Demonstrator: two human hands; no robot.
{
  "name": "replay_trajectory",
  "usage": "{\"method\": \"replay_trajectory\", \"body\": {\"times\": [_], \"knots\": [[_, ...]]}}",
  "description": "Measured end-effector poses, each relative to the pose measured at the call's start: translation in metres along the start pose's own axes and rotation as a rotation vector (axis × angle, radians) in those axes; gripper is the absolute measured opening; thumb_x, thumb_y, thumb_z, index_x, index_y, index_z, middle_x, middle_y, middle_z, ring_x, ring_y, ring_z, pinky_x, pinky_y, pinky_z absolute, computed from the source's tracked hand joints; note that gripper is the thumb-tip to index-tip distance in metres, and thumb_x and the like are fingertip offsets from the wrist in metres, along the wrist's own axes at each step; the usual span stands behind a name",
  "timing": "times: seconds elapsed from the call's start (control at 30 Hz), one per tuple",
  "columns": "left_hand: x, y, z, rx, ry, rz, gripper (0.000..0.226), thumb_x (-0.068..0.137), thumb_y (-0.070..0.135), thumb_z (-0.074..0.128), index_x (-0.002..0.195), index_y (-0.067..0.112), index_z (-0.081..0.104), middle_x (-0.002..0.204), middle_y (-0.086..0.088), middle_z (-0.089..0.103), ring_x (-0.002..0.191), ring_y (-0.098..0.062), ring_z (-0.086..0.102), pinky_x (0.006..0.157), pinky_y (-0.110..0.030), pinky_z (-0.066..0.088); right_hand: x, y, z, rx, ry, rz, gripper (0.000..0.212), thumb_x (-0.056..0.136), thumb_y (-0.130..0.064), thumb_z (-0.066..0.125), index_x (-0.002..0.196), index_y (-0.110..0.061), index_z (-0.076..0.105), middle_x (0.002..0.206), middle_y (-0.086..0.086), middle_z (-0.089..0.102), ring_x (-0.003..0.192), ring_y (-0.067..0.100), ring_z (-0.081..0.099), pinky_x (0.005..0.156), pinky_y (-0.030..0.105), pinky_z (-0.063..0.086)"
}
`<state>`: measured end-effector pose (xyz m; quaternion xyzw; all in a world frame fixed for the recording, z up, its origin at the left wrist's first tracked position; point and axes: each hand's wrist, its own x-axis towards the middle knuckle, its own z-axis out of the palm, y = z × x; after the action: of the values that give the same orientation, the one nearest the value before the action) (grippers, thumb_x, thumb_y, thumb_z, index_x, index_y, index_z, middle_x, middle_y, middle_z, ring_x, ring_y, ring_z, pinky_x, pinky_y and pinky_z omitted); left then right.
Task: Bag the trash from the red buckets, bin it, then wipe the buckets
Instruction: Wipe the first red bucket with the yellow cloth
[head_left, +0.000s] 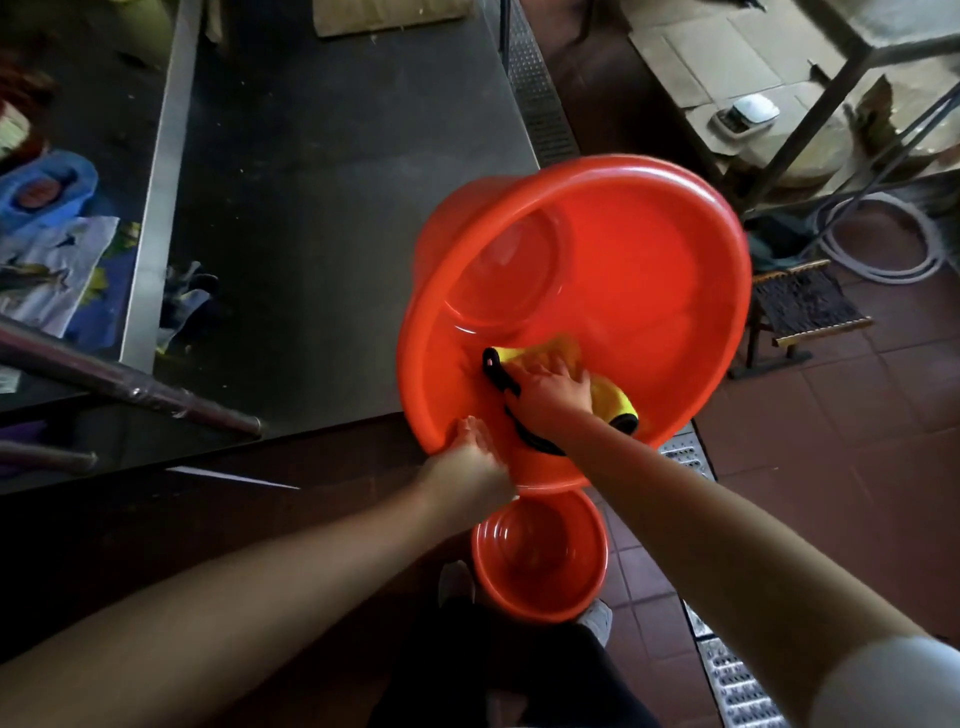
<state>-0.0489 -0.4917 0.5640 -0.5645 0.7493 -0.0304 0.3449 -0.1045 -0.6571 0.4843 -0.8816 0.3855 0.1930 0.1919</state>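
Note:
A large red bucket (649, 270) is tilted toward me, its mouth open to the camera, leaning by the corner of the steel table. My left hand (475, 462) grips its near rim. My right hand (553, 389) is inside the bucket and presses a yellow cloth with black edging (608, 395) against the inner wall, fingers spread over it. A second, smaller red bucket (540, 556) stands upright on the floor below, in front of my feet. No trash shows in either bucket.
The steel table (322, 208) fills the left, with rolled dark material (130, 384) at its near edge and bags and clutter (52, 249) at far left. A small woven stool (808, 306), coiled hose (883, 244) and metal frame stand right. A floor drain grate (727, 670) runs beside me.

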Motion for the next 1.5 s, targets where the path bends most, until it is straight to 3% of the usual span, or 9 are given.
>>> {"method": "replay_trajectory", "body": {"times": [0.13, 0.4, 0.57, 0.67, 0.87, 1.13, 1.2, 1.3, 1.5], "knots": [[0.0, 0.001, 0.0, 0.015, 0.037, -0.01, 0.038, 0.061, 0.036, 0.077, 0.083, 0.006, 0.079, 0.082, -0.022, 0.073, 0.077, -0.04, 0.07, 0.074, -0.052, 0.057, 0.051, -0.005, 0.004, 0.027, 0.014, 0.017, 0.049, 0.1, -0.052, 0.035, 0.148, -0.046, 0.035, 0.158, -0.005, 0.034, 0.152, 0.028, 0.011, 0.117, 0.06, 0.009], [0.002, 0.001, -0.006, 0.104, 0.111, 0.014, 0.031, 0.074, 0.027, 0.062, 0.092, 0.005, 0.076, 0.089, -0.021, 0.073, 0.081, -0.04, 0.07, 0.076, -0.052, 0.057, 0.062, 0.0, 0.004, 0.007, 0.069, -0.062, 0.046, 0.098, -0.051, 0.04, 0.143, -0.044, 0.043, 0.154, -0.005, 0.04, 0.146, 0.026, 0.024, 0.114, 0.056, 0.019], [0.0, -0.006, -0.012, 0.124, 0.023, -0.036, 0.039, 0.077, 0.04, 0.063, 0.094, 0.008, 0.078, 0.09, -0.019, 0.074, 0.082, -0.037, 0.072, 0.075, -0.047, 0.058, -0.023, 0.015, 0.008, 0.052, 0.048, -0.111, 0.056, 0.096, -0.061, 0.033, 0.15, -0.049, 0.027, 0.159, -0.011, 0.03, 0.15, 0.02, 0.016, 0.112, 0.059, 0.018], [0.001, -0.007, -0.019, 0.157, 0.028, 0.043, 0.033, 0.086, 0.02, 0.054, 0.107, 0.001, 0.071, 0.101, -0.027, 0.07, 0.091, -0.043, 0.068, 0.082, -0.055, 0.054, -0.07, 0.026, 0.008, 0.055, 0.047, -0.14, 0.061, 0.094, -0.066, 0.028, 0.152, -0.051, 0.015, 0.161, -0.014, 0.025, 0.152, 0.019, 0.012, 0.113, 0.058, 0.02], [-0.001, -0.018, -0.032, 0.053, 0.034, 0.128, 0.023, 0.084, 0.008, 0.053, 0.099, 0.006, 0.071, 0.093, -0.018, 0.072, 0.085, -0.039, 0.067, 0.081, -0.056, 0.05, -0.109, 0.031, 0.0, 0.076, 0.062, -0.184, 0.064, 0.094, -0.065, 0.041, 0.153, -0.049, 0.022, 0.163, -0.013, 0.023, 0.153, 0.016, 0.008, 0.117, 0.056, 0.017], [-0.012, -0.039, -0.019, 0.002, 0.088, 0.113, 0.025, 0.094, 0.02, 0.048, 0.099, 0.006, 0.067, 0.097, -0.012, 0.07, 0.088, -0.029, 0.065, 0.079, -0.037, 0.049, -0.126, 0.049, -0.017, -0.274, 0.039, -0.41, 0.076, 0.094, -0.058, 0.048, 0.158, -0.041, 0.012, 0.167, -0.009, 0.013, 0.154, 0.022, 0.01, 0.115, 0.049, 0.025], [-0.017, -0.051, -0.016, 0.03, 0.134, 0.118, 0.033, 0.095, 0.032, 0.048, 0.102, 0.007, 0.067, 0.098, -0.01, 0.071, 0.088, -0.027, 0.066, 0.08, -0.035, 0.05, -0.13, 0.058, -0.03, -0.392, 0.05, -0.419, 0.078, 0.089, -0.057, 0.056, 0.157, -0.039, 0.022, 0.165, -0.005, 0.023, 0.15, 0.027, 0.024, 0.11, 0.05, 0.032], [-0.026, -0.073, -0.012, 0.063, 0.15, 0.172, 0.043, 0.096, 0.046, 0.046, 0.104, 0.009, 0.067, 0.099, -0.009, 0.071, 0.089, -0.026, 0.067, 0.083, -0.034, 0.048, -0.135, 0.07, -0.044, -0.517, 0.173, -0.482, 0.076, 0.068, -0.051, 0.078, 0.139, -0.03, 0.06, 0.139, 0.003, 0.06, 0.122, 0.035, 0.06, 0.089, 0.048, 0.051], [-0.04, -0.111, -0.021, 0.1, 0.121, 0.158, 0.048, 0.094, 0.058, 0.047, 0.098, 0.015, 0.068, 0.098, -0.006, 0.072, 0.09, -0.026, 0.068, 0.091, -0.037, 0.042, -0.131, 0.057, -0.05, -0.61, 0.52, -0.597, 0.043, 0.076, -0.031, 0.065, 0.116, -0.019, 0.075, 0.108, 0.007, 0.073, 0.092, 0.033, 0.07, 0.073, 0.043, 0.054]]}}
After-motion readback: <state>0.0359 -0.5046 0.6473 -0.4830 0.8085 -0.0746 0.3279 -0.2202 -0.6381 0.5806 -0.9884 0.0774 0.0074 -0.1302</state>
